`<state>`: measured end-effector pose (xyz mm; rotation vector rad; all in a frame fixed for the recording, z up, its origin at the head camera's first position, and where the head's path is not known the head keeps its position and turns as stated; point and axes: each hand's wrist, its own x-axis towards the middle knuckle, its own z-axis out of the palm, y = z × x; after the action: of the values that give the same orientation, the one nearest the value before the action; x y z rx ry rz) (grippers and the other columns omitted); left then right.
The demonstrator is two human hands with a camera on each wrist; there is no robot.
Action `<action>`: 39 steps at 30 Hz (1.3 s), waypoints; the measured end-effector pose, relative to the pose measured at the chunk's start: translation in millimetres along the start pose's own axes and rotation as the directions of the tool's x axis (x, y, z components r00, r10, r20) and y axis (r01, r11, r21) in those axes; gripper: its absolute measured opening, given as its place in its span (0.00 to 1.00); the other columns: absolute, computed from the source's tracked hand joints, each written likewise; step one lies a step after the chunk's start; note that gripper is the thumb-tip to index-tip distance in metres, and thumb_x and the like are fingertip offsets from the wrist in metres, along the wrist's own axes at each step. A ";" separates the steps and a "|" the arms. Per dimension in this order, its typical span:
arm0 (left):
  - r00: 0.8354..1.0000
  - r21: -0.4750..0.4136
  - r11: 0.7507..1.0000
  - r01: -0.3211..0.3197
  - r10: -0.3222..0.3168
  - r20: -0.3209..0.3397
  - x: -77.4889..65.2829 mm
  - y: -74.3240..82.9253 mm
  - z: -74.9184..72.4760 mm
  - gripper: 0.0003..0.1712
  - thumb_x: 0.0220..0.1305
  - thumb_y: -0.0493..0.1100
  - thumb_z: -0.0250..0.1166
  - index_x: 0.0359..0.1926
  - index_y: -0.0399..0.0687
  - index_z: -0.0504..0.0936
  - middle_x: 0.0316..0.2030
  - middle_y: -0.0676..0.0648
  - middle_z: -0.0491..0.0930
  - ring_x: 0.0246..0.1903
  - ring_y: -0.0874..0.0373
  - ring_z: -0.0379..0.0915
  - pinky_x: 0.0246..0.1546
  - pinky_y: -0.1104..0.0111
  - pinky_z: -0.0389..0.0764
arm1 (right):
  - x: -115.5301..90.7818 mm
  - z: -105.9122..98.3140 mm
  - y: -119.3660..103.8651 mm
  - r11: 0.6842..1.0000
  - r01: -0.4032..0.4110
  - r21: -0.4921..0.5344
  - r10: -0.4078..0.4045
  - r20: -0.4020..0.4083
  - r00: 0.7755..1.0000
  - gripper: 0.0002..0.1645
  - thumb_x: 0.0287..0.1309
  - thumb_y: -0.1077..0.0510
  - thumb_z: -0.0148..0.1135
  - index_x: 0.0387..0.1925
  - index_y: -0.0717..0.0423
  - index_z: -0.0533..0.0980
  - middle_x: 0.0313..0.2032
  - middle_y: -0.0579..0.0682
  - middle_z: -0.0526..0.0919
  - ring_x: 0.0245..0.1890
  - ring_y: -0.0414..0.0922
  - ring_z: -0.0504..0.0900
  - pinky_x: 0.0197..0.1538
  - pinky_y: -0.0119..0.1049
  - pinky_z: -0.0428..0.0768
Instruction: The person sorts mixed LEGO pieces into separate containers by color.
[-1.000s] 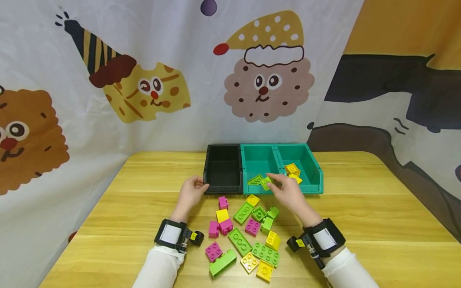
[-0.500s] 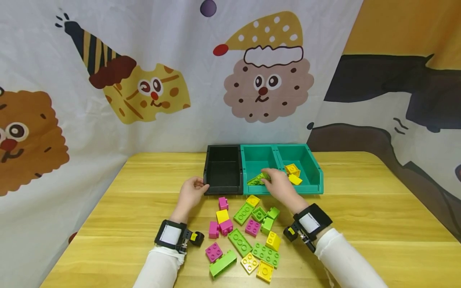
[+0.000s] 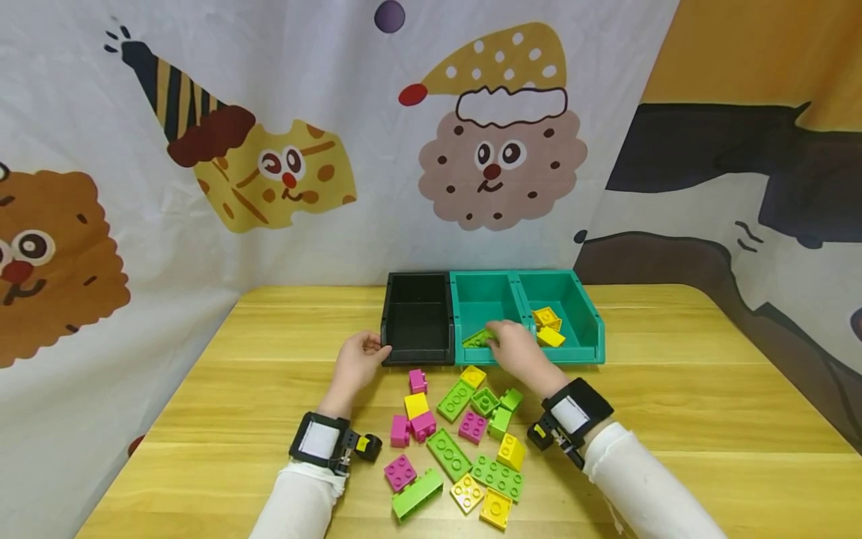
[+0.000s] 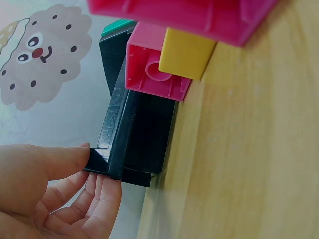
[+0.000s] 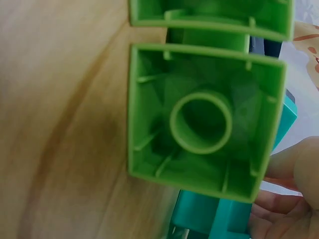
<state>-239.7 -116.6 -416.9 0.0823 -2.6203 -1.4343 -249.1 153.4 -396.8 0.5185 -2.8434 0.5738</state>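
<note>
My left hand pinches the front left corner of a black bin; the left wrist view shows the thumb on one side of its rim and the fingers beneath. Beside it stand two joined teal bins. My right hand reaches over the front of the middle bin, fingers curled down at the green bricks there. Part of the green is hidden behind those fingers. In the right wrist view, a large green brick close to the camera covers the fingertips.
Several yellow bricks lie in the right teal bin. Loose bricks spread over the wooden table between the forearms, among them a pink brick, a long green brick and a yellow brick. A cartoon cloth hangs behind.
My right hand has moved left and down into the middle bin, carrying a green brick that showed between its fingers earlier. The left hand keeps its grip on the black bin.
</note>
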 end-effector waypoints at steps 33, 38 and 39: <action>1.000 0.002 1.000 -0.002 0.002 -0.001 -1.5 0.9 -0.1 0.11 0.59 0.38 0.66 0.40 0.34 0.78 0.34 0.39 0.78 0.32 0.52 0.72 0.38 0.63 0.77 | -5.6 -14.0 -3.8 0.995 -0.055 0.087 0.045 0.112 0.993 0.29 0.65 0.59 0.51 0.64 0.69 0.62 0.64 0.70 0.62 0.64 0.64 0.63 0.63 0.57 0.67; 1.000 -0.004 1.000 -0.001 0.001 -0.004 -1.5 0.4 0.0 0.11 0.60 0.38 0.65 0.39 0.34 0.78 0.34 0.39 0.78 0.33 0.51 0.73 0.39 0.62 0.77 | -10.8 -23.7 -2.0 0.987 -0.045 0.152 0.037 0.052 0.998 0.25 0.65 0.59 0.52 0.61 0.65 0.67 0.62 0.66 0.68 0.61 0.62 0.68 0.59 0.56 0.70; 1.000 -0.004 1.000 0.001 -0.001 -0.003 -1.5 0.4 0.0 0.11 0.60 0.38 0.65 0.40 0.34 0.78 0.35 0.39 0.78 0.33 0.51 0.73 0.39 0.62 0.77 | -12.7 -25.3 -1.0 0.985 -0.045 0.169 0.039 0.039 0.998 0.24 0.66 0.59 0.52 0.61 0.65 0.68 0.61 0.65 0.69 0.61 0.61 0.69 0.59 0.56 0.71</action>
<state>-238.1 -116.3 -416.7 0.0849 -2.6151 -1.4390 -234.1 166.6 -376.8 0.5018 -2.8598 0.8287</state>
